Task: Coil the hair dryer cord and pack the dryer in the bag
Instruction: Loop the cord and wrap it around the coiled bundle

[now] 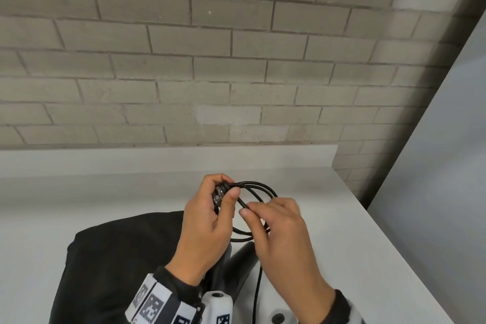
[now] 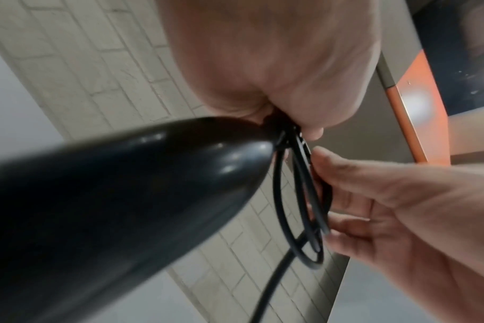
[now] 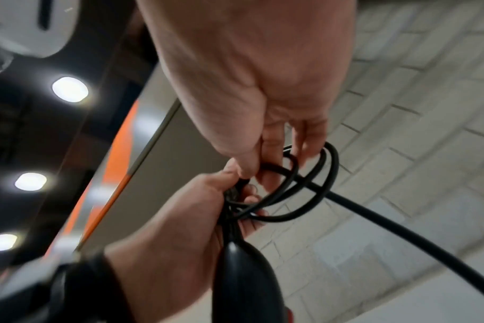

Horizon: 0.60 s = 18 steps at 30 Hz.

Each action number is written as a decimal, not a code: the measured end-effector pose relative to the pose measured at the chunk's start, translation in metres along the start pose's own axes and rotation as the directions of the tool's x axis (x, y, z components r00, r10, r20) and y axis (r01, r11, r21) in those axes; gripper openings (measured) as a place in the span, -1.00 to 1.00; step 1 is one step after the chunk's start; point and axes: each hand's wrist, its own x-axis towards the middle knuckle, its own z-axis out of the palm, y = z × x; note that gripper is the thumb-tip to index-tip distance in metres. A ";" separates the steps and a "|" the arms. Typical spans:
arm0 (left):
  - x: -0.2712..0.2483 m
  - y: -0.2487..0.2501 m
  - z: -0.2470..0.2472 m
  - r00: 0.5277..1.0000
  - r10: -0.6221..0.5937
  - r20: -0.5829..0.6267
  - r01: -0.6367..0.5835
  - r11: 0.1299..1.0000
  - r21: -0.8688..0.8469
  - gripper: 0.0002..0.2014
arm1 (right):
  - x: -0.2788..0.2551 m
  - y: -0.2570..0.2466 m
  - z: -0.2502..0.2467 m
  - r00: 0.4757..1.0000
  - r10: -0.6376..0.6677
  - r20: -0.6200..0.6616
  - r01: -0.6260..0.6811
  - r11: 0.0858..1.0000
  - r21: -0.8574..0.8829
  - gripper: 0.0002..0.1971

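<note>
Cord [image 1: 259, 188]: several loops gathered, held above counter [image 1: 355, 218] middle, near back edge. Left hand [image 1: 207, 221] fingers curled round loop bunch at dryer [image 3: 243, 277] handle end. Right hand [image 1: 281, 229] pinches loops. Tail of cord hangs loose: coiling unfinished. Bag [image 1: 118, 258] at front edge, dryer not packed.

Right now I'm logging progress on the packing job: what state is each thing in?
Cord: partly coiled into loops, a loose stretch still hanging down.
Dryer: out of the bag, held up by its cord end.
Bag: lying on the counter, dryer not yet inside.
Left hand: grips the gathered loops.
Right hand: pinches a loop.
</note>
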 end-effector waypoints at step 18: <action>0.000 -0.005 0.004 0.979 0.163 -0.123 -0.143 0.978 0.154 -0.75 | 0.033 -0.017 -0.040 0.570 0.290 0.769 -0.772 -0.132 0.622 -0.78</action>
